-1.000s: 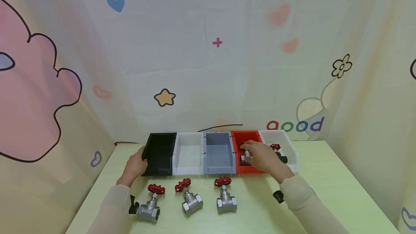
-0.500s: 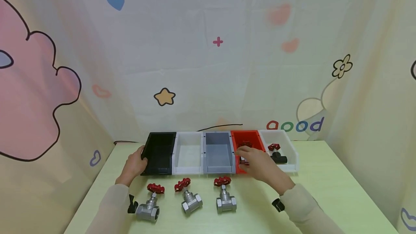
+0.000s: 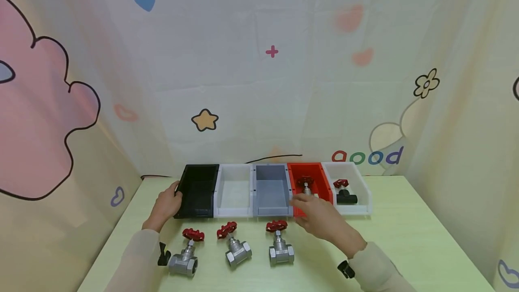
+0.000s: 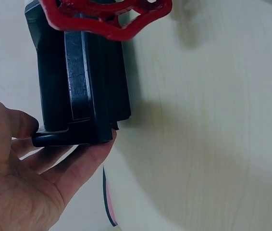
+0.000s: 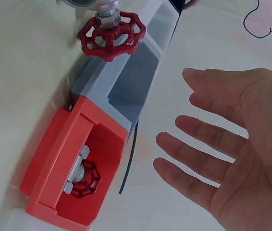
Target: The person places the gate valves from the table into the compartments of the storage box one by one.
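Observation:
My left hand (image 3: 165,205) grips the left side wall of a black bin (image 3: 199,193). In the left wrist view the thumb lies over that wall and the fingers are under its outer side. My right hand (image 3: 323,220) is over the front of a red bin (image 3: 298,211), holding nothing; the right wrist view shows its fingers spread. Inside the red bin lies a metal gate valve with a red handwheel (image 5: 89,178), partly hidden by the right hand in the head view. Three similar valves lie on the table: left valve (image 3: 184,262), middle valve (image 3: 237,251), right valve (image 3: 280,252).
Between black and red stand a white bin (image 3: 234,211) and a grey bin (image 3: 272,211) in the same row. At the right end, another white bin (image 3: 358,209) holds a black valve with a red wheel (image 3: 346,197). A printed curtain (image 3: 259,93) hangs behind the table (image 3: 409,233).
My right hand has let go of the valve in the red bin and drawn back toward the front and slightly left. The left hand still grips the black bin.

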A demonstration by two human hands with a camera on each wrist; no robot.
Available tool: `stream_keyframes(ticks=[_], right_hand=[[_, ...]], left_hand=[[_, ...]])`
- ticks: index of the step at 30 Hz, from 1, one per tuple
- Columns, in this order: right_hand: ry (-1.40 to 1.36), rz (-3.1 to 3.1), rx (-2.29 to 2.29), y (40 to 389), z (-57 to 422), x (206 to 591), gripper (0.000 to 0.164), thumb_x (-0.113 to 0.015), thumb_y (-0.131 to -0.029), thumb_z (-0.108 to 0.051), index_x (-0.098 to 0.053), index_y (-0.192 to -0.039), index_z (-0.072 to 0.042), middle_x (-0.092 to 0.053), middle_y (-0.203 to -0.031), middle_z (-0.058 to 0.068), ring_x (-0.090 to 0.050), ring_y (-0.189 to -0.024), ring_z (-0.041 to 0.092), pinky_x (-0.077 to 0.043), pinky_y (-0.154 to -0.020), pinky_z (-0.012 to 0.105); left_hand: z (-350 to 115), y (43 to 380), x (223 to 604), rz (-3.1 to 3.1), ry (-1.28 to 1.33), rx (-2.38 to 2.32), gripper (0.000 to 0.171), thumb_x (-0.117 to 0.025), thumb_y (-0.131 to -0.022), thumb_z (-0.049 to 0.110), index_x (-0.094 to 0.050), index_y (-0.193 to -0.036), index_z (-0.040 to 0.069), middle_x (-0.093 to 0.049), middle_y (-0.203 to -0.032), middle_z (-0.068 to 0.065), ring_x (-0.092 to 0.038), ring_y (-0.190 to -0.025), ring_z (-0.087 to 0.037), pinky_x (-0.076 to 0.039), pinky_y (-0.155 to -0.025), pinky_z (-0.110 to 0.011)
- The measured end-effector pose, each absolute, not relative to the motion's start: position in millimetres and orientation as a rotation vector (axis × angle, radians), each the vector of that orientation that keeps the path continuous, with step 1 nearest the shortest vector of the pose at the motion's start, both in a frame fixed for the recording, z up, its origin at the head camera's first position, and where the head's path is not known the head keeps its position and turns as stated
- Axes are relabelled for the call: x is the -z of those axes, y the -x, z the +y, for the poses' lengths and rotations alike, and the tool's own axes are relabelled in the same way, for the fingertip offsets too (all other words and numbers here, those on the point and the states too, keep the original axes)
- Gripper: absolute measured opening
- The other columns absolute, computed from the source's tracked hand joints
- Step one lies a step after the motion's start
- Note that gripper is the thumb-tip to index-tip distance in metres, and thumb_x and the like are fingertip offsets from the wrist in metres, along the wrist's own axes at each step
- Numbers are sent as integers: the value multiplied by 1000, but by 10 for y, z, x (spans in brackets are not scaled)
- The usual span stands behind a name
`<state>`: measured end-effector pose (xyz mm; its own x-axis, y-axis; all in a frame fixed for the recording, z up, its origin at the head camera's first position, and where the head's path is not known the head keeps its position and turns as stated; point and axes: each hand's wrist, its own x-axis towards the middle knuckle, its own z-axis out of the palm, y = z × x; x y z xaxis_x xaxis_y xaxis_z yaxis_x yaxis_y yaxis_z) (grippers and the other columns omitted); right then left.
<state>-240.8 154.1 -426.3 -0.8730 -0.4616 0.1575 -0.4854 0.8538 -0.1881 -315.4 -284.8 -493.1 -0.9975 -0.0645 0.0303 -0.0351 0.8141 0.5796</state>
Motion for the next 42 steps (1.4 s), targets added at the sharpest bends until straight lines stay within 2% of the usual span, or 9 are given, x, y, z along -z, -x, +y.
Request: stream_keyframes(ticks=[3,5,9,15,22,26,29,34,42], right_hand=[[-785,-2908,-318,2367,1531,4278,41,-79,-83,-26,-69,-122,-20,-65,-128,3,-65,-113,25,-57,-87,42],[-806,-2906,-305,2341,1518,4286,40,-79,-83,-26,-70,-121,-19,-66,-127,3,-66,-111,24,-58,-85,41],[-841,-2921,-312,2294,1488,4313,42,-79,-82,-27,-69,-122,-18,-66,-126,3,-67,-109,24,-57,-87,42],[-882,-2937,-346,2251,1460,4399,44,-78,-83,-28,-68,-124,-17,-66,-126,3,-66,-108,25,-56,-88,44],[-905,-2985,-371,2195,1409,4451,45,-77,-84,-28,-66,-127,-17,-66,-126,4,-66,-107,24,-56,-87,45],[-910,-3013,-393,2146,1373,4479,48,-77,-84,-28,-65,-128,-18,-64,-130,4,-65,-111,25,-55,-90,48],[-921,-3032,-399,2108,1347,4497,50,-77,-83,-30,-64,-131,-21,-61,-135,4,-62,-117,27,-53,-94,50],[-940,-3062,-408,2054,1297,4504,53,-76,-84,-31,-61,-134,-25,-57,-140,1,-59,-122,27,-51,-97,52],[-958,-3151,-408,1986,1207,4538,62,-78,-81,-35,-55,-139,-33,-55,-143,0,-59,-122,27,-50,-97,53]], left_hand=[[-2846,3162,4933,-2943,-73,944,55,-30,-103,19,-26,-153,-3,-56,-131,-34,-57,-66,-24,-46,-69,-41],[-2845,3167,4931,-2943,-75,958,55,-30,-103,19,-25,-153,-3,-63,-111,-31,-45,-53,-18,-42,-60,-36],[-2845,3166,4922,-2943,-76,971,56,-30,-103,19,-24,-153,-3,-60,-83,-19,-35,-46,-14,-36,-53,-33],[-2847,3149,4923,-2947,-62,947,55,-30,-102,18,-25,-152,-5,-63,-106,-31,-39,-49,-17,-37,-56,-33],[-2843,3160,4925,-2948,-73,943,55,-30,-102,18,-26,-153,-4,-63,-98,-29,-39,-49,-17,-38,-56,-34],[-2838,3157,4918,-2949,-65,920,55,-30,-102,17,-26,-152,-5,-58,-123,-35,-55,-63,-26,-45,-65,-41],[-2834,3152,4922,-2956,-67,908,55,-30,-102,17,-26,-152,-5,-50,-137,-37,-63,-88,-39,-49,-78,-51],[-2835,3154,4940,-2960,-76,910,55,-29,-102,17,-26,-152,-5,-46,-141,-36,-57,-114,-51,-47,-92,-60],[-2834,3163,4931,-2957,-79,915,55,-29,-102,18,-26,-152,-5,-45,-142,-36,-52,-120,-53,-44,-95,-62]])
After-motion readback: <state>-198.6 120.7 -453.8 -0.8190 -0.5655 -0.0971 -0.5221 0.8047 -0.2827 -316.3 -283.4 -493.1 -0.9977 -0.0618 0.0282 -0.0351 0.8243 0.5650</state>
